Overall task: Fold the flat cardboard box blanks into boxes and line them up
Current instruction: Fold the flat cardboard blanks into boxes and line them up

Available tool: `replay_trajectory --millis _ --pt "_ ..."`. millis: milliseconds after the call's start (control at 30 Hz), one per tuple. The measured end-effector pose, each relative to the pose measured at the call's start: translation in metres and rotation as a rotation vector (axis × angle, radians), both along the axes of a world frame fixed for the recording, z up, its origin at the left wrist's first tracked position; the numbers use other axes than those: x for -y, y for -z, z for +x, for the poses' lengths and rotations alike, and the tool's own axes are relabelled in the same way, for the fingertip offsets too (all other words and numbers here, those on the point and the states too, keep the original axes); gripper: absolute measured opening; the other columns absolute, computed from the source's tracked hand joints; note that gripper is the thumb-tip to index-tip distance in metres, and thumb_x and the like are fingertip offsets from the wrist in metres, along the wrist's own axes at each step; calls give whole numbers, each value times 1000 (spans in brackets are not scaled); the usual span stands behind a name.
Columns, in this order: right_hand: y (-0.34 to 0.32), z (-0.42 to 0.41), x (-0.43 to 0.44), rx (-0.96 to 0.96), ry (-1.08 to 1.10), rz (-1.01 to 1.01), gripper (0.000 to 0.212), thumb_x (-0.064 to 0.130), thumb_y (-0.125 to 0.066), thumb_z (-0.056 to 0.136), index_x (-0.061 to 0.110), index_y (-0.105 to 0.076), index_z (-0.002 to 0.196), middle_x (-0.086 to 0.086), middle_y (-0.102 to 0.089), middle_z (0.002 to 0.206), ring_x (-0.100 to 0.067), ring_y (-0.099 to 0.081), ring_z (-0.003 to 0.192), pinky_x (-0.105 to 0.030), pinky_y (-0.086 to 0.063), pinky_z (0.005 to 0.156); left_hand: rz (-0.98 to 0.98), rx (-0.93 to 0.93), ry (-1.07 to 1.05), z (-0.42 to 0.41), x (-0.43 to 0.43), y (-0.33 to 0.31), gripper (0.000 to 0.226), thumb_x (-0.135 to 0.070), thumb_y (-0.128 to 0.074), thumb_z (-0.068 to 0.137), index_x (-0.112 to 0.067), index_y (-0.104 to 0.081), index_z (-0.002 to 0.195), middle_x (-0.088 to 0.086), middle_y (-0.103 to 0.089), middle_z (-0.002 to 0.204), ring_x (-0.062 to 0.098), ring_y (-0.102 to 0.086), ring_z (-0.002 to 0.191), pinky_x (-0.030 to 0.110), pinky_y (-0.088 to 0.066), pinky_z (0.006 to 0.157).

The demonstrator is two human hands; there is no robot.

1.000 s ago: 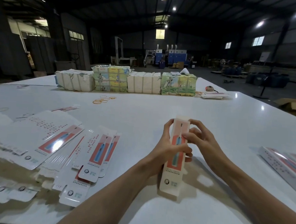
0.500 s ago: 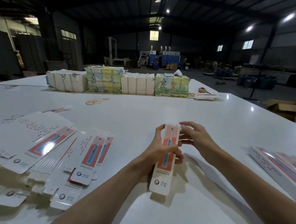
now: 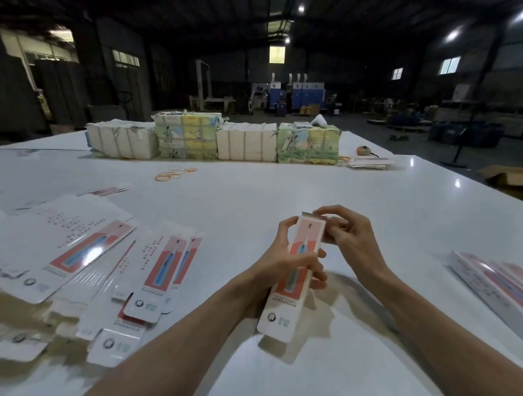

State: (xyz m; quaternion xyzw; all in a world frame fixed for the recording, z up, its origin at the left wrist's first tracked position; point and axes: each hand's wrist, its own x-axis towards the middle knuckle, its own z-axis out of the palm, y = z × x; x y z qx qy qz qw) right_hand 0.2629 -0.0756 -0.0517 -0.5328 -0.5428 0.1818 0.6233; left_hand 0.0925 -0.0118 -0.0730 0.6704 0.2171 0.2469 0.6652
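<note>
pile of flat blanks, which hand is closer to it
Left. The left hand grips the box just right of the pile of flat blanks; the right hand pinches the box's top end, farther right.

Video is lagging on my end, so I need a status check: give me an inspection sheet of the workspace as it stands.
Surface: white table, glossy.
Job's things: one box held over the table; flat blanks spread at left; folded boxes in a row at right.
Clutter: rubber bands; wrapped bundles along the far edge.
Grippers: left hand grips the box's middle; right hand pinches its top end.
Cables: nothing seen.
Surroundings: dim warehouse, blue machines behind, carton on the floor at right.
</note>
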Motion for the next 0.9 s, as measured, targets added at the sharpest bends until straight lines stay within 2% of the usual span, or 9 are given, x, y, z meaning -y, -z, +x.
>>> replay_trajectory --millis 67,133,200,267,400,633,900 --pt "-2 0 0 -45 -40 -17 27 -3 -50 104 7 -74 108 -10 -78 103 -27 -77 100 -36 -65 80 6 6 -20 0 0 1 95 -16 -86 79 -55 -27 143 5 -73 108 32 -79 87 35 -63 70" --pt "-6 1 2 -188 -124 -61 24 2 -51 104 3 -74 108 -16 -76 107 -32 -76 103 -37 -63 82 28 6 -30 0 0 1 97 -16 -85 80 -52 -23 146 10 -69 115 31 -79 84 33 -63 69" --pt "-10 0 3 -341 -165 -102 24 13 -54 106 0 -75 106 -19 -76 107 -33 -75 104 -36 -62 79 46 5 -18 2 0 0 98 -16 -85 81 -49 -21 147 13 -66 119 31 -78 81 33 -63 68" --pt "-12 0 3 -410 -130 -139 23 19 -62 104 0 -75 103 -18 -76 102 -33 -76 101 -36 -62 76 79 -12 -7 3 0 -1 98 -17 -85 80 -50 -20 145 14 -64 120 29 -78 79 33 -63 68" --pt "-16 3 3 -471 -102 -196 15 11 -71 97 -2 -76 103 -14 -77 95 -34 -76 99 -44 -65 79 160 -47 -10 4 1 1 96 -17 -85 83 -58 -20 140 13 -63 118 25 -78 76 30 -62 67" --pt "-20 8 3 -490 -48 -249 16 13 -72 97 -1 -78 101 -13 -80 93 -31 -78 91 -40 -64 69 248 -49 -6 2 1 1 104 -20 -87 81 -63 -15 143 8 -63 117 19 -77 92 29 -63 68" --pt "-20 18 5 -399 -128 -258 14 9 -71 97 1 -81 94 -16 -79 101 -31 -78 95 -37 -64 69 260 -53 9 1 5 -3 106 -23 -86 77 -64 -16 145 10 -60 123 18 -76 93 30 -62 69"
